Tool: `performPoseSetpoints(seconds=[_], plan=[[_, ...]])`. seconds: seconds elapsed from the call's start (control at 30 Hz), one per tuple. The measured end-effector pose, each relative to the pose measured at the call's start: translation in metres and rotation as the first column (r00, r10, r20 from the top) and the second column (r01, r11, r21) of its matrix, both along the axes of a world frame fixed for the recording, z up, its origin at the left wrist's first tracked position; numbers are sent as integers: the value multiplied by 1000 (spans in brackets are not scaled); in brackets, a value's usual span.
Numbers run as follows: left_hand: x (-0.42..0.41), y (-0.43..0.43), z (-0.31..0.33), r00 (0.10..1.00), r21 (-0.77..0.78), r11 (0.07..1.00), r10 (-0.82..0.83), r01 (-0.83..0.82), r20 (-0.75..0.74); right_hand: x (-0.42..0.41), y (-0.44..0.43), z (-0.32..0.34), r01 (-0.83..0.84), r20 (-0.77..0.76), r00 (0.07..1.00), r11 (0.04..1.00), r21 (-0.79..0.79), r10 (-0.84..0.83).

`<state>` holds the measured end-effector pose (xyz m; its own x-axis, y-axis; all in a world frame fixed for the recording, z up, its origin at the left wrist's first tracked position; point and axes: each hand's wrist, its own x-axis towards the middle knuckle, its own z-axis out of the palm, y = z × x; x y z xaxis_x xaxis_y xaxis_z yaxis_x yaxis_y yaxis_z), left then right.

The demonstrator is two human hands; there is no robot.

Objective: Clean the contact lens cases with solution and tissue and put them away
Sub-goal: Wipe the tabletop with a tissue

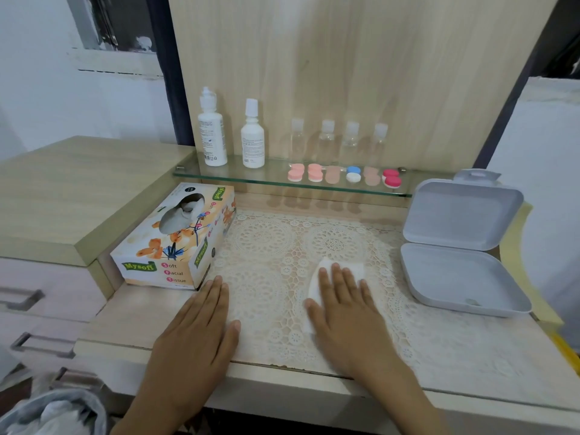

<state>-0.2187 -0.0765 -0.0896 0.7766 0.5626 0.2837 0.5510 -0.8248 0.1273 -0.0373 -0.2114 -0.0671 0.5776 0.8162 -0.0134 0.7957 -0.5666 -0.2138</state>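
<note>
A pale wooden bench [131,321] fills the view, seen from above by the person working at it. Places below are given relative to the lace mat [270,246] spread across its middle.

Behind the mat, a wooden back panel carries a narrow glass shelf [238,178]. To the right of the mat sits a grey plastic box [461,268], hinged open and empty, its lid leaning back. On the mat's left edge lies a printed tissue box [175,240] with a tissue poking out of the top.

On the shelf stand two white solution bottles [213,130], at its left end, then four small clear bottles [339,139]. In front of the clear bottles, six contact lens cases [343,175] sit in a row, in pink, beige, blue-and-white and red, all with caps on and untouched.

Both hands are open and flat, gripping nothing. The left hand [201,328] rests palm down on the mat's near left part, just beside the tissue box. The right hand [345,312] presses palm down on a folded white tissue [342,271] lying on the mat's near middle.

The cleaning seems not yet begun. The cases and bottles stand close together on a slim glass ledge, so a reach for one could likely knock its neighbours off. Solution spilled here would probably soak through the mat's open holes onto the wood.
</note>
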Motion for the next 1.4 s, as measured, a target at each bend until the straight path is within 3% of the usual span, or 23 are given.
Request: performPoseSetpoints(seconds=[0.17, 0.37, 0.63, 0.8, 1.03, 1.4], plan=[[1, -2, 4, 1000, -21, 1000, 15, -16, -17, -43, 39, -9, -175, -2, 985, 984, 43, 175], [1, 0, 0, 1000, -36, 999, 10, -9, 9, -44, 39, -10, -215, 12, 977, 976, 29, 215], [2, 1, 1, 997, -54, 998, -8, 12, 75, -5, -25, -1, -60, 19, 998, 996, -59, 61], [0, 1, -2, 997, -48, 999, -11, 15, 81, 9, -53, -6, 43, 53, 998, 999, -17, -42], [0, 2, -4, 994, -42, 999, -22, 27, 108, 27, -24, -8, 112, 21, 994, 993, -25, -111], [-1, 1, 0, 999, -46, 999, -10, 12, 32, 90, 47, 1, 213, -5, 977, 974, -82, -214]])
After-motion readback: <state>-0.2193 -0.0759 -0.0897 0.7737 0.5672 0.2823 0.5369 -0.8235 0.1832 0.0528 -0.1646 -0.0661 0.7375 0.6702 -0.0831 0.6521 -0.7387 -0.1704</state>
